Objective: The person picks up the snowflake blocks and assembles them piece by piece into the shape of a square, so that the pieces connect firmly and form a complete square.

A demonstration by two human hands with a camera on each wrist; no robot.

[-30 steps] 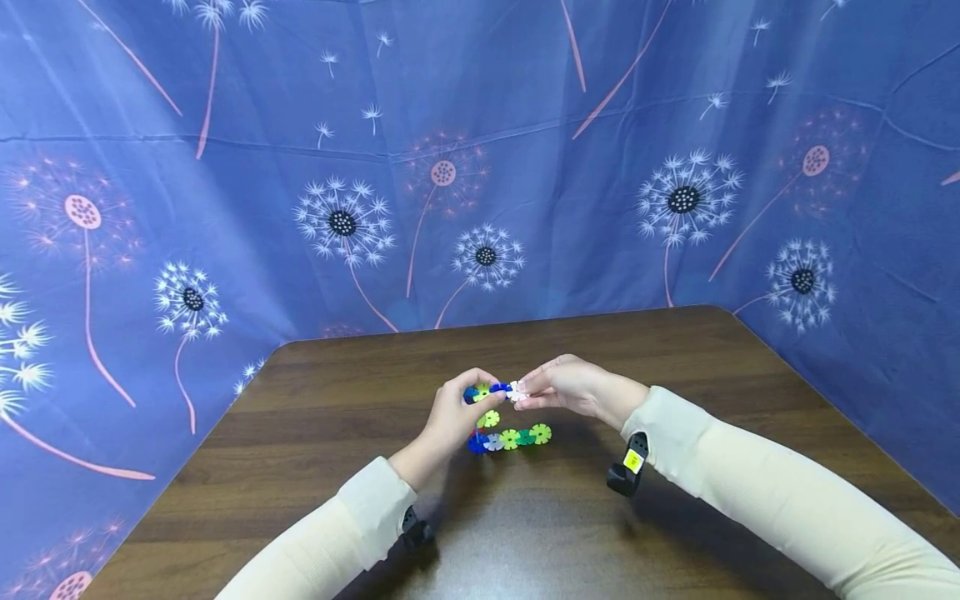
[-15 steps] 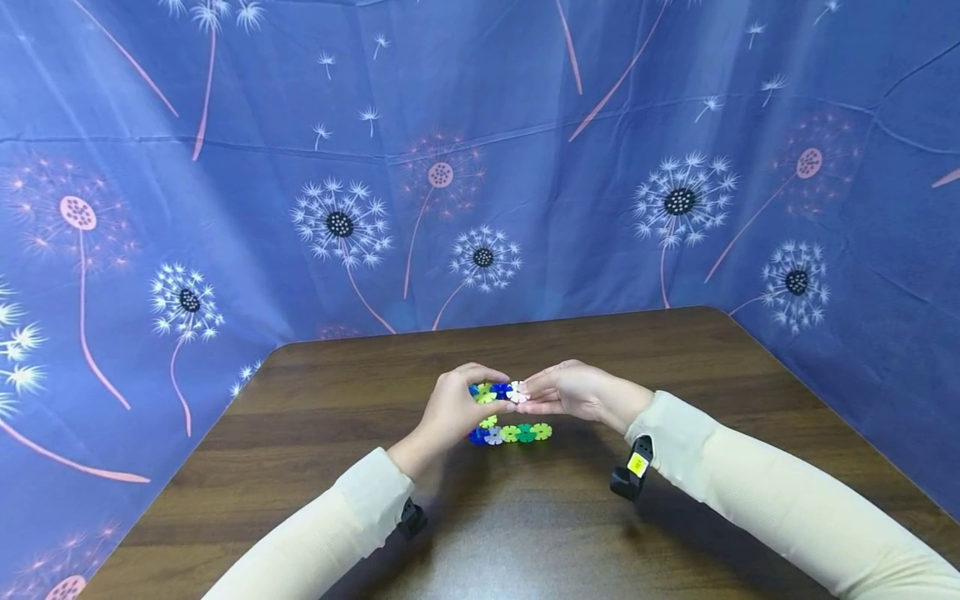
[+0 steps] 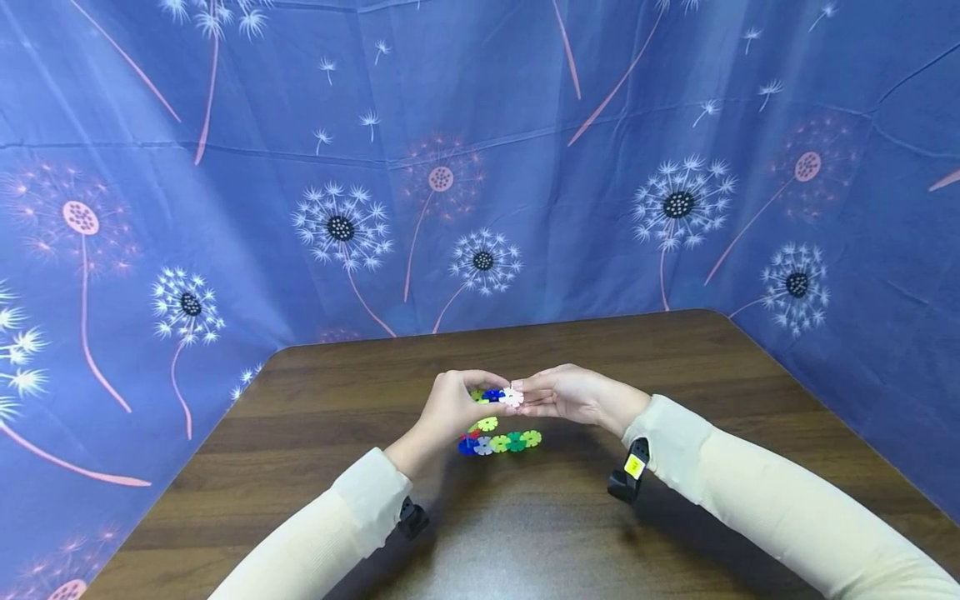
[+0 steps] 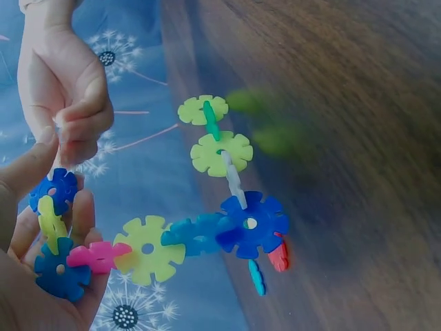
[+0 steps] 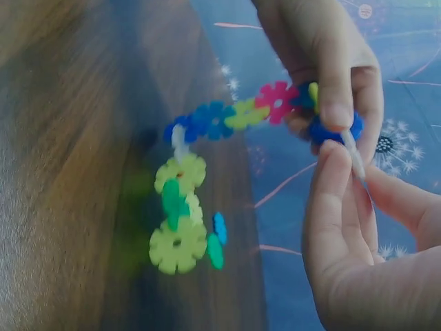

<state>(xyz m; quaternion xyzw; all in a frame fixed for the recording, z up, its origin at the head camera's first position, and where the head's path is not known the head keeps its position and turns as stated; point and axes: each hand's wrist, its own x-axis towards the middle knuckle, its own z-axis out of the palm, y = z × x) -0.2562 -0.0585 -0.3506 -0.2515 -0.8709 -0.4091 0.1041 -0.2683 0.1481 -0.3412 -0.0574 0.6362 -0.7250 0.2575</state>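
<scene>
A chain of colourful interlocking snowflake discs [image 4: 148, 249] bends round in a C shape above the table. My left hand [image 3: 447, 408] grips its upper end, with thumb and fingers around a dark blue disc [image 4: 54, 192] and its neighbours. My right hand [image 3: 576, 394] pinches a white disc [image 3: 513, 397] between thumb and fingers, right at the dark blue disc. Seen edge-on in the right wrist view, the white disc [image 5: 353, 156] lies between both hands' fingertips. The lower arm of the chain ends in a yellow-green disc [image 5: 178, 246]. Fingers partly hide the upper discs.
The brown wooden table [image 3: 525, 533] spreads beneath both forearms. Behind it hangs a blue dandelion-print cloth [image 3: 540, 167]. A black camera [image 3: 626, 479] is strapped to the right wrist, another camera [image 3: 412, 518] to the left. Small red [image 4: 279, 255] and teal discs [image 4: 257, 277] branch off the chain's corner.
The chain's lower arm has swung slightly left and down. The white disc has moved a little left and tilted, and the left thumb has shifted below the upper row near the white disc.
</scene>
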